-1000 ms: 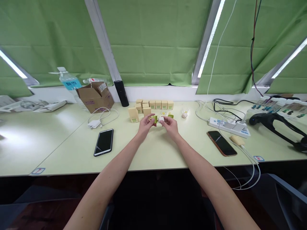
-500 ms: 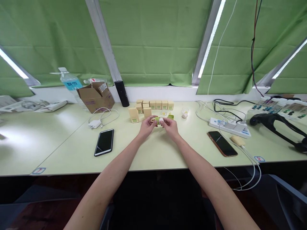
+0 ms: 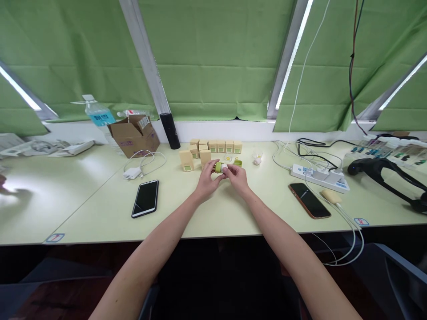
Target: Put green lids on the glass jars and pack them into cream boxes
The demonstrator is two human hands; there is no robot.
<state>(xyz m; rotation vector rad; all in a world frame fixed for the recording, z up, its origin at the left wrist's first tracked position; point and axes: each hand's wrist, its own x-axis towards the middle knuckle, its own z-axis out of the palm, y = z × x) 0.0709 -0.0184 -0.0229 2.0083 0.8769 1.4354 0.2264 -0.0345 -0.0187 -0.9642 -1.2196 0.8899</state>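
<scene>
Both my hands meet over the middle of the table, around a small green-and-white piece (image 3: 219, 167). My left hand (image 3: 207, 180) is closed on its green end, with the fingers behind and the thumb in front. My right hand (image 3: 237, 177) pinches the white end between thumb and fingers. What exactly the piece is, I cannot make out. Just behind my right hand lies a small green part (image 3: 238, 162), beside a clear one with a yellow spot (image 3: 228, 158). Several small tan boxes (image 3: 221, 146) stand behind the hands, and a taller tan box (image 3: 186, 160) is left of them.
A white-framed phone (image 3: 145, 198) and a charger (image 3: 132, 173) lie left; another phone (image 3: 309, 200) and a power strip (image 3: 319, 177) lie right. A small clear-and-white item (image 3: 257, 159) sits behind right. A cardboard box (image 3: 135, 137) and black cylinder (image 3: 170, 130) stand at the back. Another person's hand (image 3: 2, 184) shows far left.
My left hand has shifted its grip, its thumb now lower and more of the green part showing. A yellowish loop is no longer visible. Another person's hand has come in at the left edge.
</scene>
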